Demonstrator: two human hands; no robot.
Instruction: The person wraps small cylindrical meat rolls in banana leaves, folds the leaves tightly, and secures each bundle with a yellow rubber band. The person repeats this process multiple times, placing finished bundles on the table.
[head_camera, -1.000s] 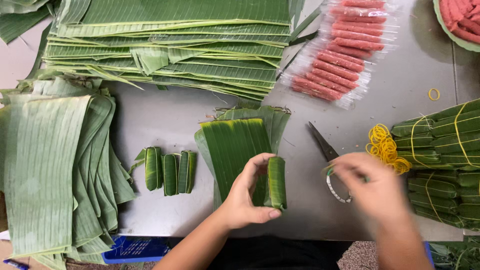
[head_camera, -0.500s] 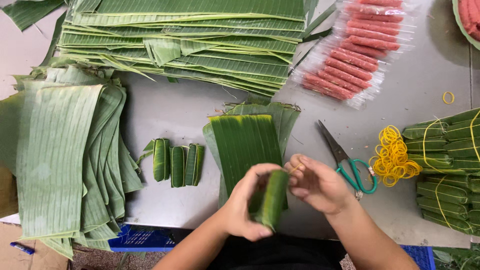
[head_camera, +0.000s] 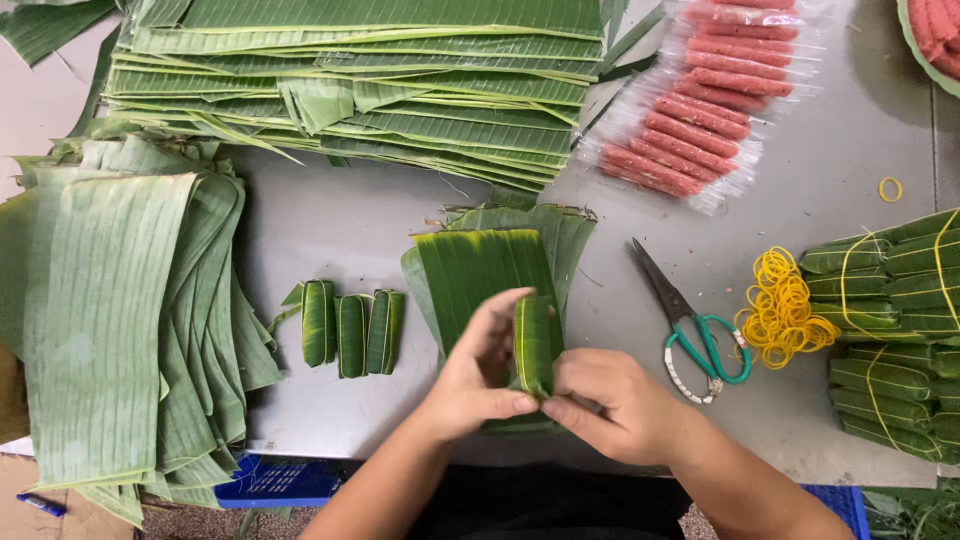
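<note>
My left hand (head_camera: 478, 375) and my right hand (head_camera: 610, 405) both hold a small leaf-wrapped roll (head_camera: 533, 343), upright between the fingers, over a short stack of cut banana leaf pieces (head_camera: 480, 265). The left fingers press its side and lower end; the right thumb and fingers pinch its bottom end. Three finished green rolls (head_camera: 352, 331) lie side by side to the left on the grey table (head_camera: 340, 225). Green-handled scissors (head_camera: 690, 325) and a heap of yellow rubber bands (head_camera: 783, 310) lie to the right of my hands.
Large banana leaf stacks lie at the back (head_camera: 350, 85) and the left (head_camera: 110, 320). Plastic-wrapped pink sausages (head_camera: 700, 110) sit at the back right, more in a bowl (head_camera: 935, 35). Banded bundles of rolls (head_camera: 895, 330) are piled at the right edge. A blue crate (head_camera: 280, 485) is below the table.
My right hand left the scissors and rubber bands area and came back to the roll. The roll was lifted off the leaf stack and is now held upright by both hands.
</note>
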